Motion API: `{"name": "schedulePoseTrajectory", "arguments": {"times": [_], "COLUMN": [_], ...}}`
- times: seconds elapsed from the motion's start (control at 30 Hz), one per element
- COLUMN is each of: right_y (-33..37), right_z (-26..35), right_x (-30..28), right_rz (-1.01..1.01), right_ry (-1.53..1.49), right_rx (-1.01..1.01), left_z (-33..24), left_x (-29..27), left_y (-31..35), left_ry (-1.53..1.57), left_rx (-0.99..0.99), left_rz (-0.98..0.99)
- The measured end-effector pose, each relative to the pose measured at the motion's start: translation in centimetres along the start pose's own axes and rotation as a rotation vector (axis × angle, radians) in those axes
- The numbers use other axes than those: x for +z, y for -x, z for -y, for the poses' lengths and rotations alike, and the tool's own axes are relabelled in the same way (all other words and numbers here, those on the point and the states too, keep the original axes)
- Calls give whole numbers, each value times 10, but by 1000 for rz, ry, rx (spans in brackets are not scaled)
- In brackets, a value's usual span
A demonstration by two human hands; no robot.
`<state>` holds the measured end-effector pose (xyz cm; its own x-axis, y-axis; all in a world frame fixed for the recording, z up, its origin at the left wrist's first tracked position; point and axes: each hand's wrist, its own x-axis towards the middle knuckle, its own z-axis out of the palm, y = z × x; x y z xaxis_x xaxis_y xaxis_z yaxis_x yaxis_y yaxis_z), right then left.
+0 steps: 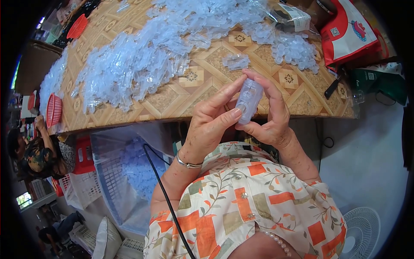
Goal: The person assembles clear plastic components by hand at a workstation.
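Both my hands hold one small clear plastic case [249,98] just in front of the table's near edge. My left hand [213,123] pinches its lower left side with thumb and forefinger; a silver bangle sits on that wrist. My right hand [269,112] wraps around the case from the right and over its top. On the patterned table [172,97] beyond lies a big heap of clear plastic pieces [142,60]. A single clear piece [236,61] rests alone just past my fingers, and a pile of small round clear caps [293,47] lies at the right.
A blue mesh basket [114,181] with clear pieces stands on the floor at my left. Red baskets [54,110] [77,26] sit at the table's left end, near another seated person [36,153]. A red bag [347,34] is at the far right, a white fan [360,231] on the floor.
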<state>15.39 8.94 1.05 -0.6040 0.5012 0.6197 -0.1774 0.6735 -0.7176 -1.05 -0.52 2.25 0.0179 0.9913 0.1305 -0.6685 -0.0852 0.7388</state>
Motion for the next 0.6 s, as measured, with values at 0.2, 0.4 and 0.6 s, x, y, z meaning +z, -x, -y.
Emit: {"name": "schedulePoseTrajectory", "arguments": {"times": [0.2,0.4,0.6], "right_y": [0,-3,5], "right_z": [1,3,-4], "right_x": [0,5,8], "right_rz": [-5,-110,-167], "right_ry": [37,133,98], "right_rx": [21,-35,-29], "left_z": [-5,-9,-7], "left_x": [1,3,4], "left_y": [-3,-8,-11], "left_ry": [-517,-975,-1092], "left_rx": [167,334,389], "left_rz": [31,107,95]}}
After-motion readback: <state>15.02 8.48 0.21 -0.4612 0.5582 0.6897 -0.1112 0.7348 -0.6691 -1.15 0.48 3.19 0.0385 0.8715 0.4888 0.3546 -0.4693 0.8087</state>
